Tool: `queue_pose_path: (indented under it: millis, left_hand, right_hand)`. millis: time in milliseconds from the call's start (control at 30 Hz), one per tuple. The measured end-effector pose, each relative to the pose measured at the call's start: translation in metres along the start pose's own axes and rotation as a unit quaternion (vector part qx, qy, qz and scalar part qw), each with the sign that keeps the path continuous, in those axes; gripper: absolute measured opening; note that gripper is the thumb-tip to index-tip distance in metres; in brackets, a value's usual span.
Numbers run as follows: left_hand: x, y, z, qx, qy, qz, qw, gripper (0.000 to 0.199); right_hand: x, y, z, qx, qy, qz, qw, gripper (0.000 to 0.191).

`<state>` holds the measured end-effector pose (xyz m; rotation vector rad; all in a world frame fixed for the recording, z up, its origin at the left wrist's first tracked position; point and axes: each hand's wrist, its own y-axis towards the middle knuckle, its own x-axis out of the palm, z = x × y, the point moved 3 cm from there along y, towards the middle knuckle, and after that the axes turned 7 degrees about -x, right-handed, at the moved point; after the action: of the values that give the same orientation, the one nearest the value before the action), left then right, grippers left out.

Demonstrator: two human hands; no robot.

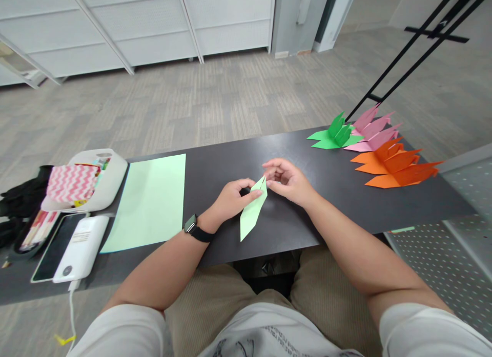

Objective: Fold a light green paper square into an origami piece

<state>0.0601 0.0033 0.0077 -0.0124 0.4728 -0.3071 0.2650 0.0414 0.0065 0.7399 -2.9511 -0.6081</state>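
Note:
A narrow piece of folded light green paper, pointed at both ends, is held slantwise just above the dark table. My left hand is closed on its upper left side, the thumb lying across the paper and the other fingers partly hidden behind it. At the paper's top tip, where a slit between folds shows, my right hand has its thumb and curled fingertips drawn together against the edge. To the left of my hands, a large flat sheet of light green paper lies on the table.
Folded paper pieces with pointed petals in green, pink and orange stand at the right end of the table. Leftward are a white basket, a phone and a white power bank with a cable.

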Motion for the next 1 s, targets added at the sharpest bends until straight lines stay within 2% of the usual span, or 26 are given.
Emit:
queue_pose_path:
  millis: [200,400,567,800,1000]
  left_hand:
    - [0.001,0.001,-0.004,0.005,0.019,0.043,0.999,0.024]
    - [0.000,0.002,-0.004,-0.012,0.003,0.040,0.999,0.026]
    - [0.000,0.003,-0.004,-0.025,-0.019,0.039,0.999,0.029]
    - [0.002,0.006,-0.008,-0.020,-0.053,0.032,0.998,0.030]
    - [0.001,0.003,-0.002,-0.015,-0.023,0.042,0.999,0.028]
  right_hand:
    - [0.000,-0.001,0.003,0.008,-0.029,0.021,0.999,0.036]
    - [-0.001,0.000,0.006,0.018,-0.041,0.052,0.998,0.037]
    - [-0.001,0.001,0.006,0.015,-0.047,0.052,0.997,0.034]
    - [0.002,0.000,0.000,-0.038,-0.092,0.057,0.993,0.020]
    - [0.000,-0.002,-0.016,-0.101,-0.244,0.034,0.964,0.011]
